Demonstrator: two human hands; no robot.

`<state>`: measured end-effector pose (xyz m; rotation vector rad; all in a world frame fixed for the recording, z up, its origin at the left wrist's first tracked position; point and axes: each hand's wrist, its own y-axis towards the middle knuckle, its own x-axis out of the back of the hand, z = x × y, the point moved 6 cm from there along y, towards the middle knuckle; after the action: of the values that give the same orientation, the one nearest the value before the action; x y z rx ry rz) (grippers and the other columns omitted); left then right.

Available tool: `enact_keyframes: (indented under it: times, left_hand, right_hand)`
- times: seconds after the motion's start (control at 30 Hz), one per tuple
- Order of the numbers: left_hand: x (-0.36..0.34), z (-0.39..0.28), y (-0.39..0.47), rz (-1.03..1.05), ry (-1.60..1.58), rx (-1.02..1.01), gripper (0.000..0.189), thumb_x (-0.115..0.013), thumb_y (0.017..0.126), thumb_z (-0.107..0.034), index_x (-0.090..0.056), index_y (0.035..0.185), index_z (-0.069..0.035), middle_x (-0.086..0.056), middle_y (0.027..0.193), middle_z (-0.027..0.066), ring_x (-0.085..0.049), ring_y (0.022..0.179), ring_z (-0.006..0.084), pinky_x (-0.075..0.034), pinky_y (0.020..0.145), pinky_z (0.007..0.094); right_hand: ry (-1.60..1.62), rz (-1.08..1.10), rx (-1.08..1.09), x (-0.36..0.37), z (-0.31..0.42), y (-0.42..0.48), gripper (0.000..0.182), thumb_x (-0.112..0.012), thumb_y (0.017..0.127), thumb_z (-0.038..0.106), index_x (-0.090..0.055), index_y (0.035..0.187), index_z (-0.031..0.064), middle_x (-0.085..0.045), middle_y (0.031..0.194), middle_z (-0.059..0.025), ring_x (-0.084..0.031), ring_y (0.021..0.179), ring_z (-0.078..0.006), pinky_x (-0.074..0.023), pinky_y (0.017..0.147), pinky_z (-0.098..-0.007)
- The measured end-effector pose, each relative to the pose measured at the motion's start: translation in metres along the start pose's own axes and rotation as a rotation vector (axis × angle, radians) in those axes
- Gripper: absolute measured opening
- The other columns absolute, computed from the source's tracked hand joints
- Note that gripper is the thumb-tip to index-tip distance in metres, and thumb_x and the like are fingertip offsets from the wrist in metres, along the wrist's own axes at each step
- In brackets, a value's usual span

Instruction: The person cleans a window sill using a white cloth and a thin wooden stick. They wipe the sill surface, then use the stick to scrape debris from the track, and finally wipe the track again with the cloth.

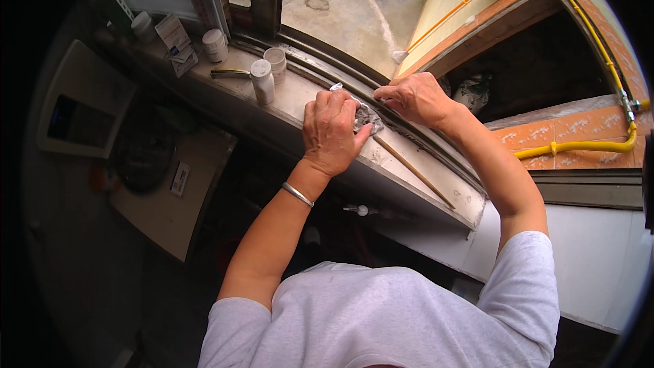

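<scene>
My left hand (333, 130) holds a crumpled, dirty piece of paper or tissue (369, 118) on the pale window sill (301, 94). Its thumb and fingers curl around the wad. At the window's sliding track (429, 145), my right hand (416, 99) has its thumb and index finger close together, with a small pale bit between them that I cannot make out. A thin wooden stick (414, 171) lies along the sill, with one end near the wad. Dark dirt shows in the track beside my right hand.
White bottles (262, 82) and tubs (215, 45), a yellowish-handled tool (230, 73) and small packets (176, 43) stand or lie on the sill at left. Outside the window frame (265, 0), a yellow gas hose (577, 148) runs along orange tiles. A board with a small box (180, 179) is at lower left.
</scene>
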<state>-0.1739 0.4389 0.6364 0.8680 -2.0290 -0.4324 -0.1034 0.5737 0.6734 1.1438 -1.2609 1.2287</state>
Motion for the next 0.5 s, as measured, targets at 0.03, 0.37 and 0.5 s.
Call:
enact_keyframes:
  times: [0.03,0.37,0.5]
  left_hand:
    - [0.000,0.000,0.000,-0.003,-0.003,-0.003,0.035,-0.081,0.062,-0.019,-0.061,0.088,-0.009,-0.057,0.096,0.0025,-0.052,0.091,0.0237,-0.041,0.078,0.0370]
    - [-0.002,0.001,0.000,0.004,0.003,0.002,0.035,-0.081,0.061,-0.018,-0.061,0.089,-0.010,-0.057,0.096,0.0024,-0.053,0.091,0.0239,-0.041,0.077,0.0366]
    - [-0.002,0.000,0.000,0.003,-0.001,0.002,0.035,-0.081,0.061,-0.018,-0.061,0.088,-0.010,-0.056,0.096,0.0024,-0.052,0.091,0.0238,-0.041,0.077,0.0368]
  right_hand:
    - [0.009,-0.008,0.011,-0.003,-0.001,0.000,0.014,-0.065,0.080,0.015,-0.067,0.094,0.0144,-0.066,0.074,-0.0095,-0.064,0.070,-0.0315,-0.0492,0.058,-0.0415]
    - [0.271,-0.279,-0.073,0.004,0.033,-0.007,0.011,-0.068,0.078,0.014,-0.064,0.088,0.0119,-0.066,0.074,-0.0092,-0.065,0.071,-0.0313,-0.0515,0.062,-0.0420]
    - [0.344,-0.201,-0.206,0.005,0.027,-0.014,0.024,-0.069,0.080,0.015,-0.069,0.104,0.0166,-0.069,0.079,-0.0075,-0.067,0.072,-0.0278,-0.0525,0.062,-0.0389]
